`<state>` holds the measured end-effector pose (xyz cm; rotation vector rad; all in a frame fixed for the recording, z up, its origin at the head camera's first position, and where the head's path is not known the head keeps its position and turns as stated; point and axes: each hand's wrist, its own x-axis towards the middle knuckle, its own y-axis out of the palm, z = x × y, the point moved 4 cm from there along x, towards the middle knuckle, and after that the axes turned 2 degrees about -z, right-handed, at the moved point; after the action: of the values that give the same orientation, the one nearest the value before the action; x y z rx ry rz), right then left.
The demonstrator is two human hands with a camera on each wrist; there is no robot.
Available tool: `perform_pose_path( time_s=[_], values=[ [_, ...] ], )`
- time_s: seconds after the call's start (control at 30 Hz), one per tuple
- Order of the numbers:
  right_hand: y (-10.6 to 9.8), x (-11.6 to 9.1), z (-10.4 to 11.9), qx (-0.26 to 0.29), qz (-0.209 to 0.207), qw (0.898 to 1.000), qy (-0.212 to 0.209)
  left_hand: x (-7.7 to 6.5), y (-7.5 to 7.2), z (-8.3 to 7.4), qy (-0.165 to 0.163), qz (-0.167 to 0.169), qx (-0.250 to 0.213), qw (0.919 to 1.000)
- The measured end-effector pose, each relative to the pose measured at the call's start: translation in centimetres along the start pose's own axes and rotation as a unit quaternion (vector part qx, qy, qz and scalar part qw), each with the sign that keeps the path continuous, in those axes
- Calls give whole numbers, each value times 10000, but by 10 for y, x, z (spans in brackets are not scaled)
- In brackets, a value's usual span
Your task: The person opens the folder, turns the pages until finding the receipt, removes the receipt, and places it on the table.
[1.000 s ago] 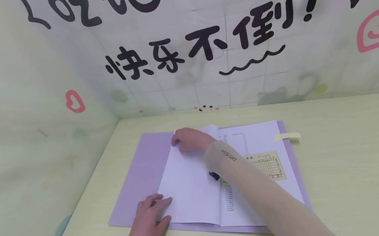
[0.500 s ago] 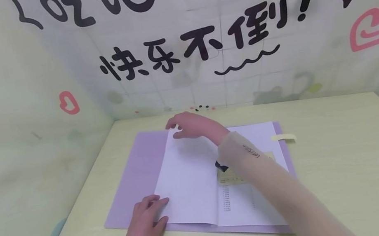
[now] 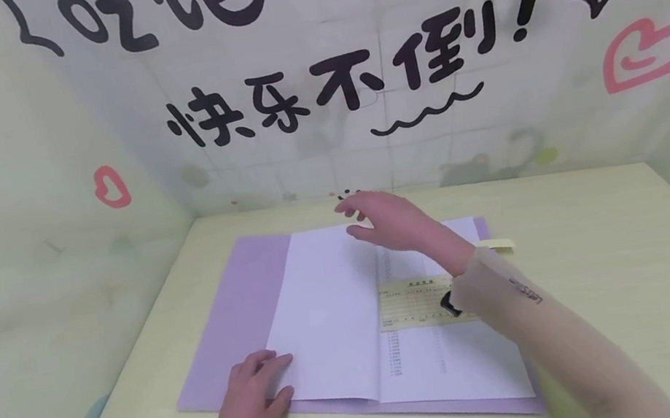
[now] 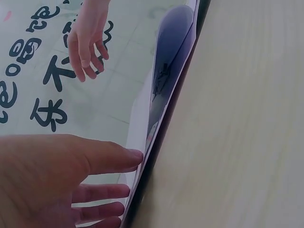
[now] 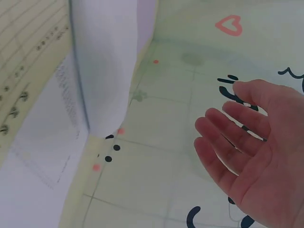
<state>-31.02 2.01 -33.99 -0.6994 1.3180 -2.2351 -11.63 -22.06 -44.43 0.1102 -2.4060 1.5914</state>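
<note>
Purple folder: lies spread on the tabletop, a strip of its cover showing left of the papers.
Blank left-hand page: half a second ago the right hand was at its far left corner; now that corner is uncovered and the page stays over unaided there. I judge this page turn all but finished.
Right hand: has moved rightward off the page, and is raised near the folder's far edge, fingers loosely bent, holding nothing.
Left hand: has stayed at the blank page's near left corner, fingers extended and touching the paper without gripping it.
Yellow form: shows more of its left part since the sleeve shifted right; it lies on the printed list page, which now seems easier to view.
Left wrist view: reveals a paper loop, hollow beneath, where the head view looks nearly flat.
Right wrist view: shows the bare palm, hidden from the head camera, and the form's ruled lines, too blurred to read.
</note>
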Motion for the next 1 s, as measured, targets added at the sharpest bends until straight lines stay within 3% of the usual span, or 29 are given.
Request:
perform_pose_path(
  time_s=[0.23, 0.43, 0.6, 1.0],
  values=[
    [4, -41, -22, 65, -565, 9978, 349, 0, 0, -1, 68, -84, 50, 9999],
    [3, -76, -34, 284, -790, 9940, 702, 2, 2, 2, 15, -72, -52, 10000],
    [2, -100, -41, 362, -996, 9917, 731, 2, 3, 2, -55, -26, -52, 10000],
    [16, -145, -54, -91, -939, 9925, 773, 3, 2, -1, -74, 27, -5, 10000]
  ],
)
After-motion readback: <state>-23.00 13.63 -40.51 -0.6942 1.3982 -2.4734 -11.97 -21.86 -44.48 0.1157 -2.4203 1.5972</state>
